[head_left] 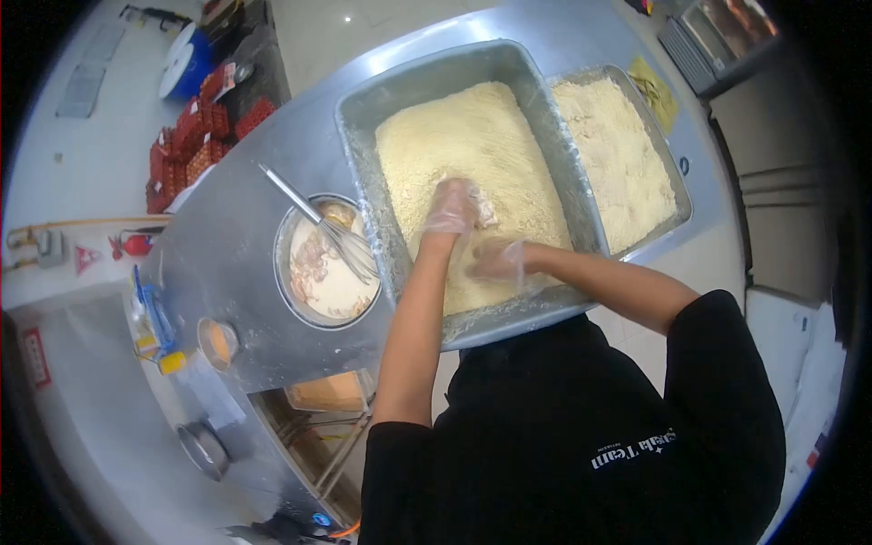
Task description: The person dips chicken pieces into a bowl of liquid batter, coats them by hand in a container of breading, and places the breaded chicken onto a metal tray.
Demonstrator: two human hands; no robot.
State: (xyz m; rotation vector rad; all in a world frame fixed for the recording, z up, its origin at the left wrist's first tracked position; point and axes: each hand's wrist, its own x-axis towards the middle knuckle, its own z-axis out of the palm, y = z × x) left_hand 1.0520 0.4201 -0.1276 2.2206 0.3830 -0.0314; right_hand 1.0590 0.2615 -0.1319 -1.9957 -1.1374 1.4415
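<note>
My left hand [451, 207], in a clear plastic glove, is down in the pale yellow flour or breading [463, 123] that fills a deep grey tub [359, 127]. Its fingers curl against a whitish flour-coated piece [487, 211], partly hidden by the hand. Close by on the right, my right hand [498, 259], also gloved, is low over the flour and smeared by motion, so its fingers do not show clearly. Left of the tub, a metal bowl [283, 283] holds pieces of what looks like raw meat [313, 259] in pale liquid, with a whisk [341, 241] leaning in it.
A shallower metal tray [677, 204] of similar flour sits right of the tub, near a yellow cloth [654, 94]. On the steel counter [227, 236] stands a small bowl of orange powder [218, 343]. Red net sacks [195, 136] are stacked beyond; another metal bowl [203, 450] sits lower left.
</note>
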